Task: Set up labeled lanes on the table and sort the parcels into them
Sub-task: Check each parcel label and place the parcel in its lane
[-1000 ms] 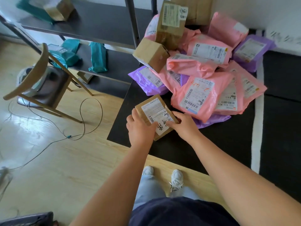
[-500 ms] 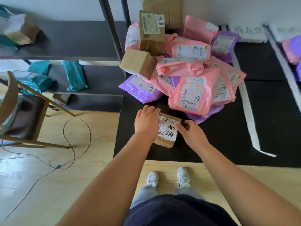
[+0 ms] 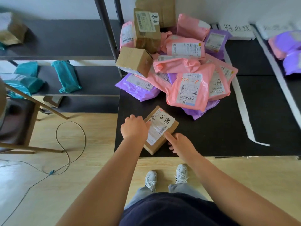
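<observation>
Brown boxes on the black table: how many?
4: flat box at the front edge; tilted box left of the pile; tall box at its back; big box behind that. Bags may hide more.

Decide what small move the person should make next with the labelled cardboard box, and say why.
Probably grip the cardboard box with both hands and lift it. It lies flat near the table edge, apart from the parcel pile, label up; the left hand rests at its left side and the right hand only points at the label.
</observation>
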Action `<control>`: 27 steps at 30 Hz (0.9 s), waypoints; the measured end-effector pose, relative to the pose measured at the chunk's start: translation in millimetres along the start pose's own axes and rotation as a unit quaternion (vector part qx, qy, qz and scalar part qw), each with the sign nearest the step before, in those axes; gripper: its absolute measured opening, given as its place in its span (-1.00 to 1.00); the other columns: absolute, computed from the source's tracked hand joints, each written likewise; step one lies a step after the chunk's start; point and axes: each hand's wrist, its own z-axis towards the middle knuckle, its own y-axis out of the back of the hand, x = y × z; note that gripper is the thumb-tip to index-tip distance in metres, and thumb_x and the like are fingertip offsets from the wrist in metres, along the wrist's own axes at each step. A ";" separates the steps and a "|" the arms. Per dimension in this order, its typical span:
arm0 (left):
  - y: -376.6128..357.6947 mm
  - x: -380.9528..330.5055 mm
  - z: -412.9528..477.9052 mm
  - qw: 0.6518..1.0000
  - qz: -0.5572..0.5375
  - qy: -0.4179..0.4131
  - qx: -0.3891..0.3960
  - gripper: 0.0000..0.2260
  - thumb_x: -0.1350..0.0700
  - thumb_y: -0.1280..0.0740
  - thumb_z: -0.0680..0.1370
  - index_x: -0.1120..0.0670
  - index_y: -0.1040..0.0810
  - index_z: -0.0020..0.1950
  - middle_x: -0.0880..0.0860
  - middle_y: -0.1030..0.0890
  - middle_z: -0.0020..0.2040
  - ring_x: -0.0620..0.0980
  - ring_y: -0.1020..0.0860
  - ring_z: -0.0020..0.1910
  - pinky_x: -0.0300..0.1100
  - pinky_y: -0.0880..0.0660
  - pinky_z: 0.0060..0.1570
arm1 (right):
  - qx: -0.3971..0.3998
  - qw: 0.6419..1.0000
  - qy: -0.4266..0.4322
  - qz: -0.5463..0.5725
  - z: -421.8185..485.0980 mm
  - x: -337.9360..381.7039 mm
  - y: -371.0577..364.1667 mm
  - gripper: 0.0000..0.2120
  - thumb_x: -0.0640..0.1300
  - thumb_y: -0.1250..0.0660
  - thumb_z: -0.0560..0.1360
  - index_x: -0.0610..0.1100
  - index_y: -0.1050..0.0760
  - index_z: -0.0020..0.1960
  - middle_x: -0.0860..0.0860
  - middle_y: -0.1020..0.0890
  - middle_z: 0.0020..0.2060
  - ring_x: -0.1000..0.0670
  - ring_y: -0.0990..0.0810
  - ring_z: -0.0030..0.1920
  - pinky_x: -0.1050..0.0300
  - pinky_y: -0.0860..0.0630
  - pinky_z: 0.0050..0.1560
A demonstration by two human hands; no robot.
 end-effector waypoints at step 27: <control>103.7 -11.5 -47.6 0.791 -0.610 -0.045 -0.015 -0.73 -0.06 -0.49 0.46 -0.02 -0.65 0.11 -0.08 -0.72 -0.09 -0.12 -0.70 -0.14 -0.12 -0.65 -0.02 | -0.168 0.956 0.223 0.089 -77.4 102.8 73.2 -0.74 0.16 -0.18 0.63 0.14 -0.40 0.28 0.31 -0.52 -0.04 0.29 -0.54 -0.12 0.45 -0.47 -0.34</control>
